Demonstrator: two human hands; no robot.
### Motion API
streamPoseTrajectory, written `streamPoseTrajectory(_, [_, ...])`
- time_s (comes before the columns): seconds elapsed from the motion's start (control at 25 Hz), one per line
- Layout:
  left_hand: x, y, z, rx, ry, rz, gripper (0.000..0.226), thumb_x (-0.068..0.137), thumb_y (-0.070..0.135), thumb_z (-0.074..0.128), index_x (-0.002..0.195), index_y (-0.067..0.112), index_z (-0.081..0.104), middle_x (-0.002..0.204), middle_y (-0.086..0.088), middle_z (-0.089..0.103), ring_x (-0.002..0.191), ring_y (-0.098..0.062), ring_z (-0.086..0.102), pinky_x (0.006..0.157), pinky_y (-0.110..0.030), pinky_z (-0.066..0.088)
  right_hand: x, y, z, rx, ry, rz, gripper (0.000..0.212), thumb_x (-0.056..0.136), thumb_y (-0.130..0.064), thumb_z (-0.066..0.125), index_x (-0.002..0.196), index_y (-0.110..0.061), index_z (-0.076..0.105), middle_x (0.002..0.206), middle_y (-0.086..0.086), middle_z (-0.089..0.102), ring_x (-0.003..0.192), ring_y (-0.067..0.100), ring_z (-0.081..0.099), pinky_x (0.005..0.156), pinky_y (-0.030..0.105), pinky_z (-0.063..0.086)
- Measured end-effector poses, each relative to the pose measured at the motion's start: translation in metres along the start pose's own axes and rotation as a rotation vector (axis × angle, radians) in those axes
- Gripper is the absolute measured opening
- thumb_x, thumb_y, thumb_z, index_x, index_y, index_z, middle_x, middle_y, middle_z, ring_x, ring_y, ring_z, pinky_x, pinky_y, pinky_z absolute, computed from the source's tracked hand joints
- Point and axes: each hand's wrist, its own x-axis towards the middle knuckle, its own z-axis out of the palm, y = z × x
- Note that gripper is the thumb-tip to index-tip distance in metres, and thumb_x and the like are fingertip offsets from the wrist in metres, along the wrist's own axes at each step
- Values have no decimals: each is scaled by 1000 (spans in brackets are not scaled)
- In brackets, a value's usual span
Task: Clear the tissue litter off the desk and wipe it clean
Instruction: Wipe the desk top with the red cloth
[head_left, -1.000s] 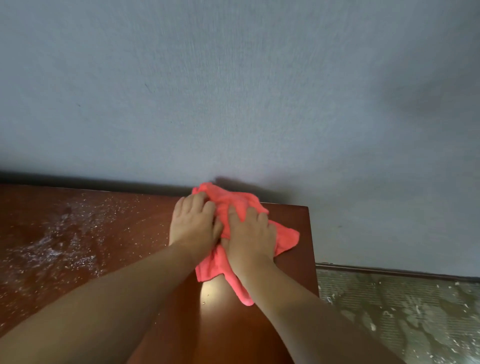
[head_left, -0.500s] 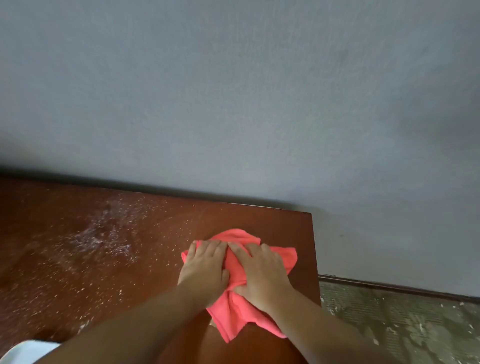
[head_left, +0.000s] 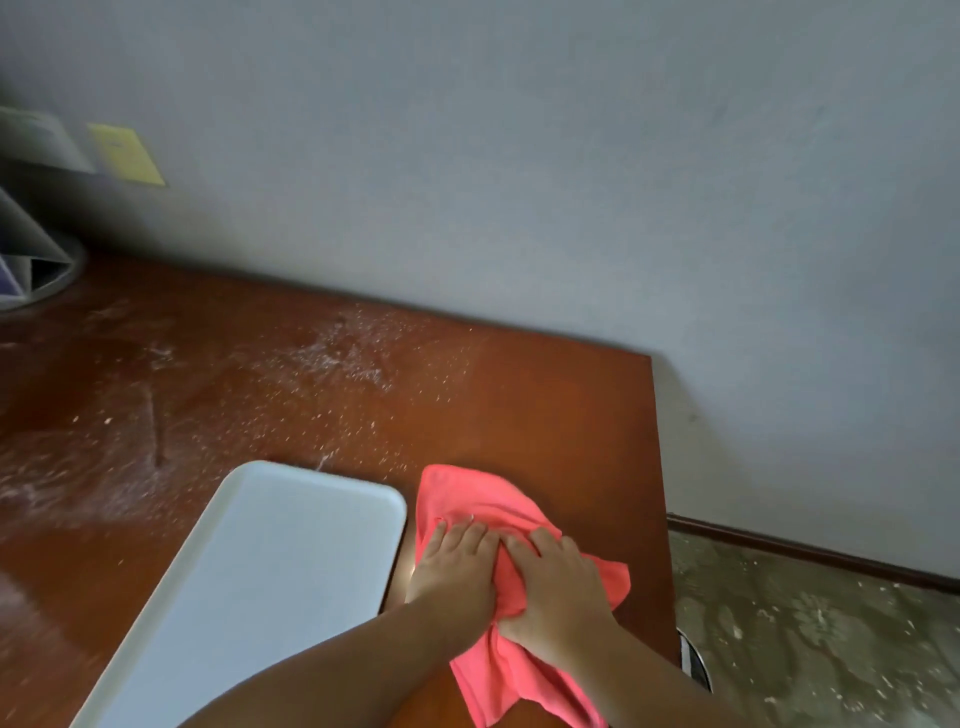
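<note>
While the left hand (head_left: 452, 566) and right hand (head_left: 563, 582) are pressing flat on the cloth (head_left: 483, 499), dragging it through tissue specks (head_left: 337, 358) leftward is risking smears.

Cloth (head_left: 470, 501) and tray (head_left: 270, 582) cropped at bottom edge, grey object (head_left: 31, 260) cropped left

Head view, steeply down, close over desk (head_left: 545, 415)

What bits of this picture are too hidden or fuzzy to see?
All in the head view:
1. Desk under the cloth: covered by the cloth, the left hand and the right hand.
2. Tray: its near end runs off the bottom edge.
3. Grey thing: cut by the left edge and blurred.
4. Yellow paper: too blurred to read.
</note>
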Motion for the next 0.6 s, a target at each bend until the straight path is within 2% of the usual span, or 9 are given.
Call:
streamPoseTrajectory(0.16, [-79,-3,36,-28,0,87,57,96,25,33,149,14,14,157,-4,12,145,-22,4,116,-37,-8,-82,-36,31,-10,42,57,79,42,-61,44,115,-33,55,100,-7,59,84,26,61,61,41,54])
streamPoseTrajectory(0.24, [-118,-4,52,-31,-24,128,59,94,25,36,149,15,16,157,-5,13,145,-22,6,116,-37,-7,-122,-57,38,-24,-68,94,83,52,-59,41,130,-33,46,119,-5,51,105,27,53,83,41,49])
streamPoseTrajectory(0.28, [-134,-6,57,-36,-34,147,60,93,25,38,148,15,17,156,-5,14,145,-22,7,117,-36,-6,-139,-66,39,-16,-131,110,81,59,-56,46,136,-33,39,126,-5,45,113,26,47,90,37,45])
streamPoseTrajectory(0.36, [-167,-13,66,-42,-73,190,64,91,29,43,148,16,18,156,-5,16,145,-22,9,118,-36,-4,-170,-88,44,-41,-201,127,76,69,-47,58,140,-34,32,132,-5,39,120,24,42,94,33,42])
streamPoseTrajectory(0.52, [-214,-25,83,60,-110,271,79,84,48,55,146,16,19,152,-7,21,142,-25,14,118,-42,0,-212,-122,57,111,-238,200,71,69,-46,68,134,-36,40,127,-3,45,116,21,52,92,32,46])
streamPoseTrajectory(0.6, [-235,-29,94,123,-80,302,79,81,50,56,144,16,22,147,-7,28,138,-27,23,115,-48,0,-227,-132,58,75,-315,195,67,71,-43,69,131,-34,42,127,-1,47,116,22,53,92,31,46])
